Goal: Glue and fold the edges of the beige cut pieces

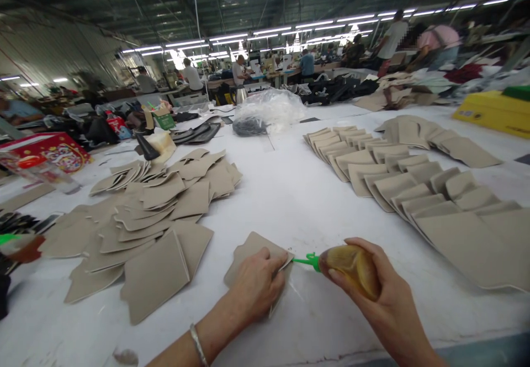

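My left hand presses down on a beige cut piece of material lying on the white table, fingers curled over its right edge. My right hand is wrapped round a small amber glue bottle. Its green nozzle points left and touches the edge of that piece beside my left fingertips. A bracelet sits on my left wrist.
A loose heap of beige pieces lies left; fanned rows of the same pieces lie right. A clear plastic bag, a red box and a yellow box stand farther back. Other people work at distant tables.
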Tool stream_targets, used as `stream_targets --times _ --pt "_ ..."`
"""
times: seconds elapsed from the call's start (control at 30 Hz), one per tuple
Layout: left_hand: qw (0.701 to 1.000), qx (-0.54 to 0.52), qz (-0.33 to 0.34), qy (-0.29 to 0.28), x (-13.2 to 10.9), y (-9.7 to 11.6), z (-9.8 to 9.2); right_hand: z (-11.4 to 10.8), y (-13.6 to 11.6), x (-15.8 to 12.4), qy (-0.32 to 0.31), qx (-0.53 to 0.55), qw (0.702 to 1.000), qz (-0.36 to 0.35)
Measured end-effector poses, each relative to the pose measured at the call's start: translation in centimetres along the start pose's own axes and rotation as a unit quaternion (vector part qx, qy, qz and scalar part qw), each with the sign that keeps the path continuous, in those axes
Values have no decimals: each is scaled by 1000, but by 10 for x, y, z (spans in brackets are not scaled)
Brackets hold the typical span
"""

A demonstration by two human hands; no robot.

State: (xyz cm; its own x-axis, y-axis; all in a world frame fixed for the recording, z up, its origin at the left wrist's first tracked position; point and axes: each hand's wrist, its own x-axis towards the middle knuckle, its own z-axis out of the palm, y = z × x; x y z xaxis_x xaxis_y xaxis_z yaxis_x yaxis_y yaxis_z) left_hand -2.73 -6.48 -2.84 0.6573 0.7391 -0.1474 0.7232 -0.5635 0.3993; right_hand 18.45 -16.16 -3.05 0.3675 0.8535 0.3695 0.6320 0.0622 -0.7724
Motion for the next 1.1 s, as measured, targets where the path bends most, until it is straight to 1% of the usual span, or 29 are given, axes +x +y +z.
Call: stream_targets --times 0.1,0.23,0.43,0.6,0.67,0.8,0.87,1.0,1.07,1.1 --pt "1000 -7 6 2 -1 -2 2 0 0 -2 13 -6 1000 -2" --pt "1000 0 6 -1 -2 -2 2 -2 -1 -3 -21 -1 1000 4" --pt "1000 10 4 -1 0 -3 3 -5 0 -3 6 -18 1000 -17" --pt "1000 11 2 -1 -1 0 2 -6 2 -8 -22 -12 999 -34" --pt "1000 13 0 -3 -2 1 0 -7 1 -6 -21 0 999 -35" --pt "1000 10 7 -3 -4 1 -2 -6 -2 -2 -3 5 1000 -16" --pt "1000 6 9 -3 -4 0 -2 -6 -4 -5 -15 6 1000 -1" --pt "1000 -2 12 0 -5 -2 -2 -5 -4 -14 -67 36 997 14" --pt "1000 -7 14 -1 -6 -3 -2 -5 -3 -14 -66 52 996 30" --pt "1000 -10 13 -2 -7 -4 -2 -4 -2 -13 -54 55 996 35"
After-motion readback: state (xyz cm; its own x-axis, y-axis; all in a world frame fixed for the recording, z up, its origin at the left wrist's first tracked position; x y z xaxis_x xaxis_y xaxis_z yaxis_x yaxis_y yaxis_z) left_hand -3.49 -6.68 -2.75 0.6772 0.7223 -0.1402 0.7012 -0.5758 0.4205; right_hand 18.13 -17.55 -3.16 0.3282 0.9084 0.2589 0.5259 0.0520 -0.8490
